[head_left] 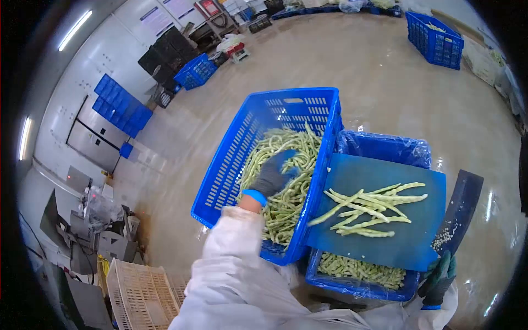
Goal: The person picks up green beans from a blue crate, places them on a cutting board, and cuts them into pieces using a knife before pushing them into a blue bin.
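My left hand (274, 175), in a dark grey-blue glove with a blue band at the wrist, reaches into a large blue plastic crate (220, 181). It rests on a heap of long green beans (283, 214); its fingertips are partly hidden among them. My right hand (438, 275), in a dark glove, is closed at the lower end of a broad dark knife (461, 212). Pale bits cling to its blade; the handle is hidden. Several beans (374, 206) lie loosely across a blue cutting board (423, 236) between the hands.
The board spans a plastic-lined blue bin (385, 144), with cut bean pieces (357, 269) visible below it. A beige crate (140, 291) stands at lower left. Farther off are blue crates (434, 41), stacked blue bins (121, 104) and equipment (118, 242) on the wet floor.
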Motion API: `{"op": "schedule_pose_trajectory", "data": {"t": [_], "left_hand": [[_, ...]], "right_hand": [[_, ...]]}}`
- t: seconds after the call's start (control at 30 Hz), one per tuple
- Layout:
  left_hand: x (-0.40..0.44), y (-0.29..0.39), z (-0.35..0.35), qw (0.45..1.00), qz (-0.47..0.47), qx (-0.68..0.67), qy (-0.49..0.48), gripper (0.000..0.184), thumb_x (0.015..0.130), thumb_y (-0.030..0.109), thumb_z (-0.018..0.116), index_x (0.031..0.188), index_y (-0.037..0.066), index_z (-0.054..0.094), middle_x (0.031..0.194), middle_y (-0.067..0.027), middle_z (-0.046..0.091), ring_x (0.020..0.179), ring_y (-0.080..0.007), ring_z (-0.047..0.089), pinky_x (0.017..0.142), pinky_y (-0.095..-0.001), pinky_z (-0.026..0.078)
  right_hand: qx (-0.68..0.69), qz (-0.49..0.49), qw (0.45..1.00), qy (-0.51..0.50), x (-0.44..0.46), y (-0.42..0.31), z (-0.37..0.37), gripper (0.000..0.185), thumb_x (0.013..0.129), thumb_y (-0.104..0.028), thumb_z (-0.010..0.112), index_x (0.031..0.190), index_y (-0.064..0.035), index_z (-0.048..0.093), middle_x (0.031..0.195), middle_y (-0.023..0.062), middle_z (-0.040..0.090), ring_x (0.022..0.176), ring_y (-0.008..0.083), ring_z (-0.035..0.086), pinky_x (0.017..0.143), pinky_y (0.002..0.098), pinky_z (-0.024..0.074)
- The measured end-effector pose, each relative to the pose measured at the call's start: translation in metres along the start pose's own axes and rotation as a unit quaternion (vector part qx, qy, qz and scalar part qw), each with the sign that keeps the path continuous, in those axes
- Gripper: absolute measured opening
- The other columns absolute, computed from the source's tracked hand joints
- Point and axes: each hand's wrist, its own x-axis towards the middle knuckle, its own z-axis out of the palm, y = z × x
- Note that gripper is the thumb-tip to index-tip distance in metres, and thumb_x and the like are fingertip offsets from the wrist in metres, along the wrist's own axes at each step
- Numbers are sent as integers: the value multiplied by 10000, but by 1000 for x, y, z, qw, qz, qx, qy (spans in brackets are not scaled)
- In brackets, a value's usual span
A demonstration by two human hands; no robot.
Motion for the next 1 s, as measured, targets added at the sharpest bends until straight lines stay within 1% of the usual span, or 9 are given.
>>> {"op": "schedule_pose_trajectory", "data": {"t": [0.13, 0.2, 0.27, 0.6, 0.67, 0.77, 0.83, 0.9, 1.0], "left_hand": [[-42, -105, -26, 940, -228, 178, -181, 454, 782, 322, 648, 1160, 81, 582, 1085, -168, 624, 1021, -318, 586, 900, -383, 451], [-69, -176, 10, 937, -170, 199, -230, 508, 758, 360, 666, 1177, 90, 572, 1039, -167, 644, 964, -321, 611, 861, -392, 474], [-63, -173, 29, 905, -270, 182, -273, 531, 745, 365, 679, 1190, 99, 566, 1055, -175, 636, 976, -317, 607, 853, -387, 477], [-71, -263, 109, 862, -360, 280, -222, 265, 760, 319, 593, 948, 157, 687, 995, -147, 656, 936, -339, 625, 826, -434, 489], [-75, -273, 88, 909, -327, 158, -203, 229, 770, 305, 569, 881, 153, 699, 958, -141, 662, 907, -334, 628, 805, -419, 491], [-74, -248, 43, 951, -262, -24, -160, 214, 764, 289, 613, 864, 115, 685, 874, -107, 667, 841, -287, 629, 762, -383, 485], [-68, -219, 14, 957, -241, -48, -153, 196, 767, 260, 627, 872, 104, 679, 845, -87, 668, 843, -264, 632, 755, -375, 487], [-64, -188, -4, 879, -338, -329, -64, 182, 803, 202, 637, 933, 75, 653, 889, -59, 651, 912, -220, 617, 806, -356, 497], [-54, -123, -31, 872, -210, -442, -14, 193, 836, 171, 632, 993, 58, 624, 1004, -68, 624, 997, -203, 589, 866, -363, 500]], "right_hand": [[-94, -46, 994, -7, 4, 11, 5, 269, 940, -326, 487, 844, -78, 532, 548, -13, 462, 429, 84, 401, 410, 217, 304], [-89, 37, 995, -19, 0, 3, 13, 271, 943, -316, 483, 838, -69, 519, 566, -17, 457, 486, 76, 418, 434, 219, 310], [-94, 17, 995, -8, 6, 17, 8, 253, 953, -292, 468, 906, -52, 533, 630, -8, 485, 541, 70, 435, 451, 221, 321], [-112, 127, 983, -65, -11, -49, 66, 286, 953, -232, 477, 1117, -2, 524, 746, 22, 537, 592, 93, 485, 520, 238, 380], [-54, 213, 968, -124, -17, -61, 74, 295, 954, -231, 479, 1130, 2, 520, 764, 28, 548, 610, 99, 496, 535, 247, 391], [-150, 69, 984, -66, -18, -27, 58, 297, 952, -219, 485, 1148, 2, 516, 830, 41, 568, 650, 104, 507, 568, 257, 409], [-174, 17, 984, 15, -14, -11, 52, 208, 954, -248, 487, 934, -48, 539, 573, -2, 486, 448, 101, 454, 423, 222, 353], [-131, 25, 991, -18, -6, 12, 30, 196, 949, -230, 496, 946, -40, 548, 585, -2, 494, 456, 97, 456, 432, 227, 361], [-104, -5, 993, -50, -3, 25, 22, 179, 943, -201, 503, 945, -32, 561, 605, -4, 507, 473, 84, 459, 445, 231, 368]]}}
